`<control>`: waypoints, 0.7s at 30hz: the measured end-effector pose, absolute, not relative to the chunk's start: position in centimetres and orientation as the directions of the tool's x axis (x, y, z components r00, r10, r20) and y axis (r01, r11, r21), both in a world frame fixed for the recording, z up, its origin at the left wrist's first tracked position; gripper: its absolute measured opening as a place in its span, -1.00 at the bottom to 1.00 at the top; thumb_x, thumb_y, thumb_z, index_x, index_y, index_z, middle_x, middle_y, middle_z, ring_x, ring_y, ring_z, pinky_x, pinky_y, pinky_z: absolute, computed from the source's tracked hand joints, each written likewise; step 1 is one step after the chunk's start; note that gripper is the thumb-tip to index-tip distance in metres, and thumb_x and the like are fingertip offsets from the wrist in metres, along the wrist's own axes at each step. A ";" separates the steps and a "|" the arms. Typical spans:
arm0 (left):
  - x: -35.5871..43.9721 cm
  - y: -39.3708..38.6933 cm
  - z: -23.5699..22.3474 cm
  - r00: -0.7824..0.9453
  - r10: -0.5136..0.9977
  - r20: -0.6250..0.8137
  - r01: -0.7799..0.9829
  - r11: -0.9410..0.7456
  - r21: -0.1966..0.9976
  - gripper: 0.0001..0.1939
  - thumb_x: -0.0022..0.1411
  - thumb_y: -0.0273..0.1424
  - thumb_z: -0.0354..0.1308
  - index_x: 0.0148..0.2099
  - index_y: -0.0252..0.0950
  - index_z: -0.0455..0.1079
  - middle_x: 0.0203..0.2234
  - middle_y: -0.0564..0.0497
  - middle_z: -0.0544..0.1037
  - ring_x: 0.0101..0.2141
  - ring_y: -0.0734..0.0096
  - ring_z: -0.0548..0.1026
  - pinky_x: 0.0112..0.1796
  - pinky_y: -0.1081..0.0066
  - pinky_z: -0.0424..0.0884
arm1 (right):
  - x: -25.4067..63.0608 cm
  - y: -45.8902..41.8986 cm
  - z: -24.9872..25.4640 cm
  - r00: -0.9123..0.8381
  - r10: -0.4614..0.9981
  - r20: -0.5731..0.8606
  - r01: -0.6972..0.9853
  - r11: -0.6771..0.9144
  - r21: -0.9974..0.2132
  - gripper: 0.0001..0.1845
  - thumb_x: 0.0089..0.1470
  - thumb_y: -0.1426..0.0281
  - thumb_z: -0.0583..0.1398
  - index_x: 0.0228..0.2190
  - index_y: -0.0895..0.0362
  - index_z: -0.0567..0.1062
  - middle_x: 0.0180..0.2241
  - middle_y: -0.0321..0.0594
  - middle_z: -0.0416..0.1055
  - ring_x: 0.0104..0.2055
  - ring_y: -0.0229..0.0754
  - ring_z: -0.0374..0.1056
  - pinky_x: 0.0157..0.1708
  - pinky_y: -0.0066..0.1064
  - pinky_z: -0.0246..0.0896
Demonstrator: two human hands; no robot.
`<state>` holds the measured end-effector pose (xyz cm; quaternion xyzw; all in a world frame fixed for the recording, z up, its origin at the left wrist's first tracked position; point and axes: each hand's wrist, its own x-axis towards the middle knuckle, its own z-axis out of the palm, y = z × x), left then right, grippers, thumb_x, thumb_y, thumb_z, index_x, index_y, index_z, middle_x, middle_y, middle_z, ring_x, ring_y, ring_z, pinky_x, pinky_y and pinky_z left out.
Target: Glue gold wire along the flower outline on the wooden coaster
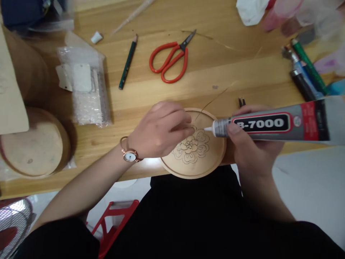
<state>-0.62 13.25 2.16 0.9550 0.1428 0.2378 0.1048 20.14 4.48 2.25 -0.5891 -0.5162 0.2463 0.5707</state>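
Observation:
A round wooden disc (215, 151) with a raised rim and a flower drawn in dark lines sits at the table's front edge. Over its left part is my left hand (164, 129), a watch on the wrist, thumb and fingers pinched together. A thin dark wire (212, 101) runs up and right from those fingertips; its pinched end is hidden. My right hand (253, 154) is wrapped round a grey, black and red B-7000 glue tube (269, 124). The tube lies almost level, its uncapped white nozzle pointing left just above the drawn petals.
Red-handled scissors (172, 63), a dark green pencil (128, 63) and a small white cap (96, 37) lie farther back. Plastic-wrapped packets (87, 90) and a round wooden box (35, 144) stand left. Pens (308, 64) are at right, with dark tweezer tips (242, 102) behind my right hand.

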 end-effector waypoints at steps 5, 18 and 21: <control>-0.3 13.4 2.2 0.859 0.353 0.370 0.238 -0.916 0.322 -0.84 0.32 -0.39 0.04 -0.20 -0.25 0.46 -0.28 0.00 0.57 -0.22 0.29 0.49 -0.20 0.30 0.39 | 19.7 5.7 1.4 0.418 0.835 0.357 0.344 0.218 -0.913 -0.85 -0.03 0.43 0.30 -0.33 0.07 0.50 -0.36 -0.34 0.38 -0.36 -0.31 0.29 -0.34 -0.38 0.23; 0.0 13.2 2.5 0.844 0.470 0.260 0.321 -0.829 0.459 -0.87 0.32 -0.34 0.05 -0.15 -0.13 0.42 -0.26 0.02 0.55 -0.22 0.31 0.49 -0.18 0.25 0.42 | 19.0 6.0 1.0 0.532 0.781 0.326 0.284 0.198 -0.938 -0.90 -0.10 0.36 0.29 -0.42 0.06 0.51 -0.41 -0.35 0.37 -0.43 -0.30 0.25 -0.47 -0.36 0.14; 0.0 13.2 2.5 0.834 0.512 0.206 0.362 -0.789 0.496 -0.87 0.32 -0.29 0.04 -0.13 -0.09 0.39 -0.26 0.02 0.53 -0.23 0.27 0.48 -0.18 0.21 0.42 | 19.0 5.9 1.1 0.513 0.824 0.240 0.250 0.124 -0.960 -0.89 -0.10 0.31 0.29 -0.41 -0.02 0.49 -0.37 -0.39 0.37 -0.39 -0.27 0.26 -0.42 -0.32 0.17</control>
